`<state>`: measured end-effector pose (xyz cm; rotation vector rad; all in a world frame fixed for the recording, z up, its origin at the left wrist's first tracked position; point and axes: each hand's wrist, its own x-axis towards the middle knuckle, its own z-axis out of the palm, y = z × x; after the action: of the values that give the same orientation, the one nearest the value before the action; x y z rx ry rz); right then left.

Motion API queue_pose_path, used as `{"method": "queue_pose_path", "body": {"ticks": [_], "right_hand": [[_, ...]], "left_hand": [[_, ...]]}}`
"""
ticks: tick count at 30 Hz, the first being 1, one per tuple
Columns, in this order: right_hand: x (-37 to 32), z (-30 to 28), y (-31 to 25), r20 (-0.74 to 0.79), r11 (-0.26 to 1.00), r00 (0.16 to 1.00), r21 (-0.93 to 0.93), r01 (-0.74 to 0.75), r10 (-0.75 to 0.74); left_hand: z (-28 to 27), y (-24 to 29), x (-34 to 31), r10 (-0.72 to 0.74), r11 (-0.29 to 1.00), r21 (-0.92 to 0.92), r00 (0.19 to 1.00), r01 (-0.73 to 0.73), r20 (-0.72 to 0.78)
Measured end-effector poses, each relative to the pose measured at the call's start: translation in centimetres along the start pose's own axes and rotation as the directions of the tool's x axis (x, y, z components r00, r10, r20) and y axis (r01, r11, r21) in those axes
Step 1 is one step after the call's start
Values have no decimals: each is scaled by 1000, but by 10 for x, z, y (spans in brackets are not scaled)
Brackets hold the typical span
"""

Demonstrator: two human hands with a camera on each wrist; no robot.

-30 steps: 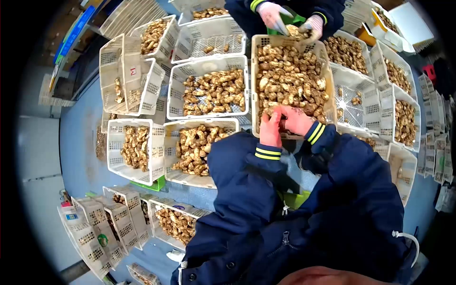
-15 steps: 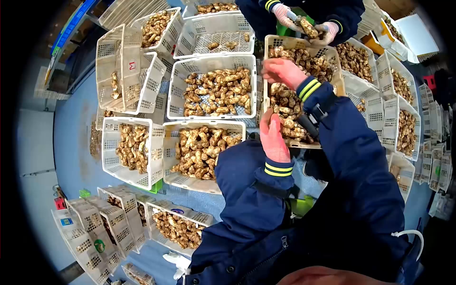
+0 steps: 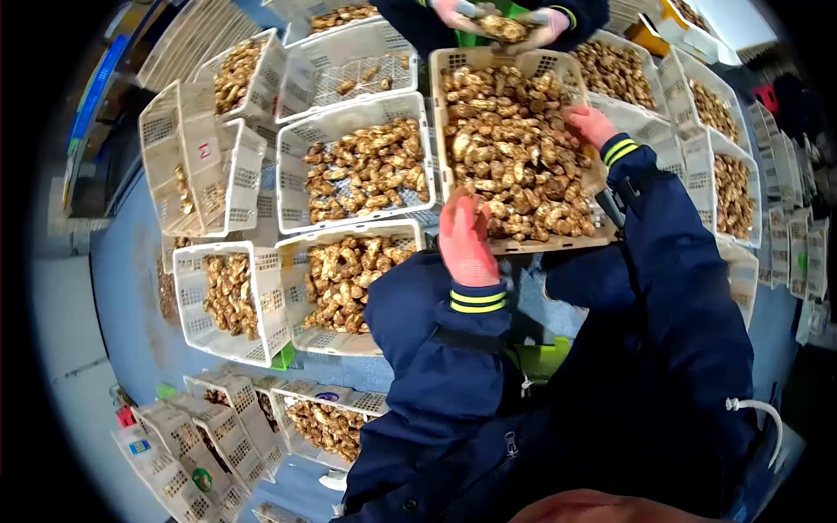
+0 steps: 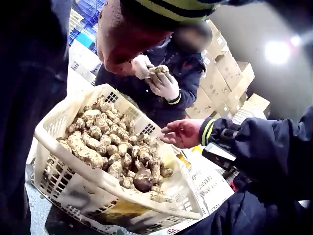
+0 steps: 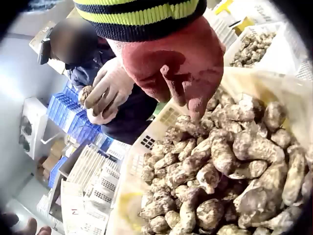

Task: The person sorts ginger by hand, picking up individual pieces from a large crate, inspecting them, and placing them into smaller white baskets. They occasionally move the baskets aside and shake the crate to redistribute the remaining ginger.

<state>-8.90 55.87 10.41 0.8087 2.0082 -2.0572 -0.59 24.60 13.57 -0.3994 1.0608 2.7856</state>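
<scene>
In the head view, a cream plastic crate (image 3: 442, 131) heaped with stubby brown-and-white mushrooms (image 3: 514, 166) stands before me. My left hand (image 3: 468, 244), in a pink glove, is at its near left corner, fingers loosely bent and nothing seen in them. At the crate's right side, my gloved right hand (image 3: 593, 127) reaches over the heap. From the right wrist, its relaxed fingers (image 5: 198, 105) point down, one fingertip right at the mushrooms (image 5: 220, 152). The left wrist view shows that right hand (image 4: 183, 133) holding nothing.
Across the crate, another person's gloved hands (image 3: 540, 28) hold a mushroom (image 3: 504, 28). White crates of mushrooms stand left (image 3: 281, 174) and right (image 3: 757, 187). More crates (image 3: 174, 444) are lined up at lower left. Cardboard boxes (image 4: 227, 73) are stacked behind the other person.
My hands, together at the crate's near edge at first, have parted. The right swung to the far left side, then across to the right. The left stays near the near left corner.
</scene>
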Motion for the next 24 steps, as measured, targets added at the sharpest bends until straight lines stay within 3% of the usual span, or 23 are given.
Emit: {"method": "queue_pose_path", "body": {"ticks": [1, 2, 4, 6, 7, 8, 10, 12, 14, 16, 17, 18, 19, 20, 21, 22, 24], "right_hand": [[6, -16, 4, 97, 992, 995, -115, 45, -34], [4, -16, 11, -45, 997, 998, -67, 41, -44], [-9, -20, 5, -103, 968, 993, -251, 24, -52], [-16, -18, -2, -66, 770, 993, -637, 31, -95], [-24, -16, -1, -71, 879, 995, -466, -99, 75], [-12, -25, 13, -1, 791, 995, -606, -84, 104], [-45, 11, -10, 133, 268, 984, -958, 97, 118], [-58, 36, 22, 232, -72, 972, -971, 228, -44], [-52, 57, 63, 236, -325, 971, -917, 233, 31], [-40, 60, 94, 425, -393, 903, -843, 368, -64], [-34, 65, 93, 369, -389, 927, -864, 319, -60], [-31, 65, 84, 287, -339, 957, -897, 283, 41], [-36, 65, 74, 336, -432, 942, -847, 309, 14], [-47, 66, 57, 319, -394, 947, -866, 307, 37], [-42, 55, 62, 352, -436, 933, -852, 289, -69], [-38, 40, 57, 362, -196, 919, -923, 331, -156], [-63, 40, 18, 294, -28, 910, -954, 299, -294]], "left_hand": [[-4, -3, 5, -4, 1000, -12, 1000, 4, -3], [-7, -3, 7, -12, 1000, -22, 1000, 12, -9], [5, 9, 1, -5, 1000, 0, 996, 5, -88], [0, 7, 4, 13, 1000, -15, 998, -14, -64], [-3, 6, 6, 4, 999, -41, 1000, -5, -25], [-5, 5, 6, -3, 998, -69, 1000, 4, 13], [5, 8, 1, -21, 998, -56, 1000, 20, -11], [10, 4, 2, -29, 999, -45, 999, 28, -33], [4, -1, 10, -106, 981, -123, 944, 151, 314], [20, -1, 3, -237, 968, -41, 960, 246, 150], [7, -11, 6, -255, 957, -83, 941, 279, 224], [9, -10, 1, -268, 960, -35, 951, 277, 154], [-2, -18, 7, -279, 959, -1, 940, 284, 195], [2, -16, 2, -267, 963, 3, 950, 270, 161], [2, -16, 3, -267, 963, 15, 947, 269, 180], [1, -17, 5, -271, 962, 23, 942, 272, 199], [2, -18, 5, -289, 956, 23, 932, 291, 220]]}}
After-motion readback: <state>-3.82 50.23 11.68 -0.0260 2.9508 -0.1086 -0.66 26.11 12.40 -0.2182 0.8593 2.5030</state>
